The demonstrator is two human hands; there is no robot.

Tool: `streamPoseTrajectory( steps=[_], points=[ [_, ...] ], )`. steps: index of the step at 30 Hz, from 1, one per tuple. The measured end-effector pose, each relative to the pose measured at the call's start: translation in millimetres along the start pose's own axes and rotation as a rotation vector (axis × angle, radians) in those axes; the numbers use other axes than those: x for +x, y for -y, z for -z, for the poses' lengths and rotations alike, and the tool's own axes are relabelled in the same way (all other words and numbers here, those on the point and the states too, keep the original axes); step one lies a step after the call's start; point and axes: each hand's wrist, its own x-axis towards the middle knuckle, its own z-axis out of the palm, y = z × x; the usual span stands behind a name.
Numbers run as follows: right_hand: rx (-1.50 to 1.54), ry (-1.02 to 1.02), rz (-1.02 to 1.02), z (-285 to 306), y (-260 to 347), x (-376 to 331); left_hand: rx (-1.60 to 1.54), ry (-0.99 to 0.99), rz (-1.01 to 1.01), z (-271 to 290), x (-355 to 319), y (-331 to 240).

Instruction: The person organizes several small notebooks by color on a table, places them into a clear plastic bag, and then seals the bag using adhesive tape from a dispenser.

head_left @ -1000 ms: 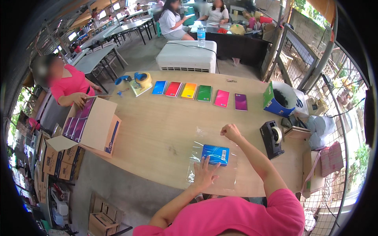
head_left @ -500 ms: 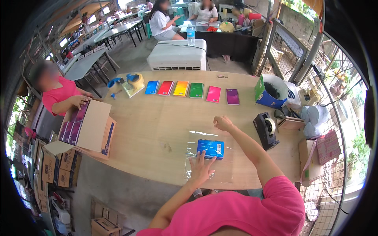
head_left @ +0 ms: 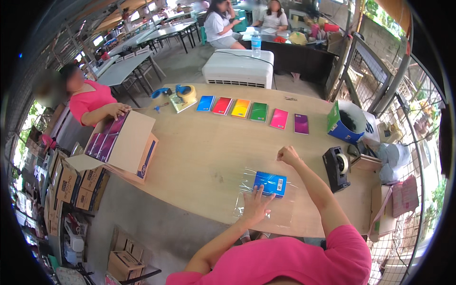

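A blue spiral notebook (head_left: 270,184) with a pale label lies on a sheet of clear plastic (head_left: 281,216), near the table's front edge. My left hand (head_left: 256,207) rests on the notebook's lower edge and the plastic, its fingers spread. Beyond the notebook and a little to its right, my right hand (head_left: 288,155) hovers over the table with curled fingers. Whatever it may hold is hidden. To the right of that arm stands a black tape dispenser (head_left: 336,168) with a roll of clear tape.
Along the back of the table (head_left: 190,156) lies a row of several coloured notebooks (head_left: 241,108). Tape rolls (head_left: 186,93) sit at the back left, a green-and-blue box (head_left: 346,121) at the right. At left, a co-worker's hand (head_left: 117,110) touches packs in an open carton (head_left: 134,142).
The whole view has swung left, so everything appears further right. My left hand still lies on the notebook, and my right hand stays raised beyond it with curled fingers.
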Motion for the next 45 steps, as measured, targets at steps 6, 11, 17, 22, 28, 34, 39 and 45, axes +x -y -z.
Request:
streamPoseTrajectory(
  steps=[6,11,17,22,28,34,39,45],
  points=[
    [0.188,-0.095,-0.037,1.9,9.7,-2.2,0.020,-0.042,0.027,1.4,-7.8,10.1],
    [0.240,0.008,-0.170,10.2,17.2,-0.3,0.028,-0.007,0.025,-2.2,-2.1,10.1],
    [-0.218,-0.460,0.133,6.5,44.9,-21.0,0.029,0.019,0.057,0.2,-2.4,6.7],
    [-0.331,-0.289,0.245,26.5,64.9,-42.9,0.024,0.006,0.059,-0.9,-2.8,8.5],
    [-0.204,0.004,0.052,38.1,77.5,-39.6,-0.039,-0.016,0.119,7.4,8.0,1.1],
    [-0.106,-0.013,0.181,33.5,94.5,-41.4,-0.132,-0.238,0.103,10.1,24.3,12.5],
    [-0.282,0.001,0.226,27.0,103.2,-58.6,-0.004,-0.171,0.112,13.3,26.8,2.7],
    [-0.044,0.000,0.071,6.9,122.7,-82.2,-0.181,-0.085,0.048,-1.9,26.4,3.0]
  ],
)
